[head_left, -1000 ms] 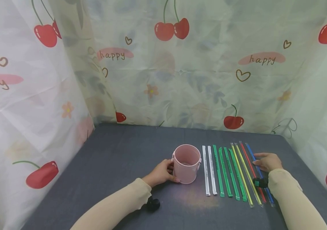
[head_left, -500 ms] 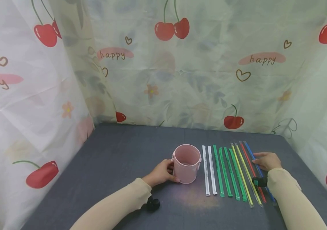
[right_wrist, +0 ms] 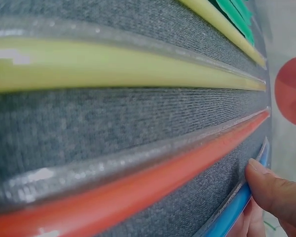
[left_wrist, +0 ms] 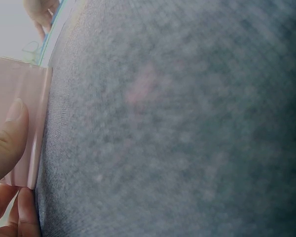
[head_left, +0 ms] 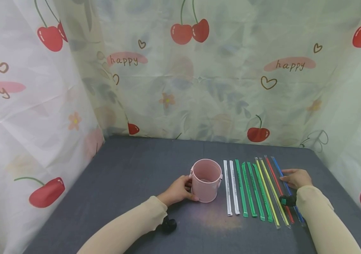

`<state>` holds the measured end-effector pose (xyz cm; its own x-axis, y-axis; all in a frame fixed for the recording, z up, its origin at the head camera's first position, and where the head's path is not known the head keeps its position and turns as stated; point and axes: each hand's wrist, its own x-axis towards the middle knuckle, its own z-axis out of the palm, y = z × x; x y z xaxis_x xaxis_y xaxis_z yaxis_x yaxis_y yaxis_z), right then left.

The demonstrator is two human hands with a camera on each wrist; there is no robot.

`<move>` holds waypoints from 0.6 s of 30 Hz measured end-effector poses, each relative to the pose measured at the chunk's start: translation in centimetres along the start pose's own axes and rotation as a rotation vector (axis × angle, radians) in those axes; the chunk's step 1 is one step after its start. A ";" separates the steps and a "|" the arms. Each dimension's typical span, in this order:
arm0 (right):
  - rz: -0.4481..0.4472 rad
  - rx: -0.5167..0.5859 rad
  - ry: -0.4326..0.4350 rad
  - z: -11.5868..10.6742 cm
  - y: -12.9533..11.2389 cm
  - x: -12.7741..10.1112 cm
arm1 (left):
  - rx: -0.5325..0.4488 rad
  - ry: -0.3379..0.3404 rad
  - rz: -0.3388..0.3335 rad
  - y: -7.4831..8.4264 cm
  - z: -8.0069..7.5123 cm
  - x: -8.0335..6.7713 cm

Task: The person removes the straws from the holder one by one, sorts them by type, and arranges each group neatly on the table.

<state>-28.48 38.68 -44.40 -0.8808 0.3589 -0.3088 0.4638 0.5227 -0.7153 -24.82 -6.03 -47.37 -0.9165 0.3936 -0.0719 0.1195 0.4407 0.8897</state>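
Observation:
A pink bucket [head_left: 206, 188] with small side handles stands upright on the table. My left hand [head_left: 180, 190] holds its left side, thumb [left_wrist: 12, 133] on the front and fingers behind. To the bucket's right, wrapped drinking straws lie in a row, including a red straw [right_wrist: 153, 187] and a yellow straw [right_wrist: 113, 66]. At the row's right end is a blue straw [right_wrist: 232, 210] in a clear sleeve. My right hand [head_left: 297, 179] pinches that blue straw; the thumb lies over it in the right wrist view, with the other fingers partly hidden.
Two white-wrapped straws [head_left: 228, 188] lie nearest the bucket, then several green-wrapped straws [head_left: 243, 188]. The dark cloth-covered table [head_left: 129, 169] ends at a printed curtain [head_left: 199, 98] behind, with more curtain on both sides.
The blue straw's far end has shifted slightly left, then back right, along with my right hand. My left hand and the bucket have stayed in place.

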 end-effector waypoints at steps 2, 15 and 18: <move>-0.004 0.004 -0.008 0.0 0.1 0.0 | 0.001 0.000 0.001 0.0 0.0 0.0; -0.019 0.009 -0.038 0.0 0.2 0.1 | 0.015 0.005 0.003 -0.1 0.0 0.1; -0.018 0.010 -0.042 -0.1 0.3 0.3 | 0.017 0.005 0.001 -0.1 0.0 0.0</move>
<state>-28.57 38.99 -44.61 -0.8924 0.3163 -0.3219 0.4470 0.5209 -0.7272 -24.84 -6.03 -47.48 -0.9183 0.3899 -0.0685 0.1270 0.4540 0.8819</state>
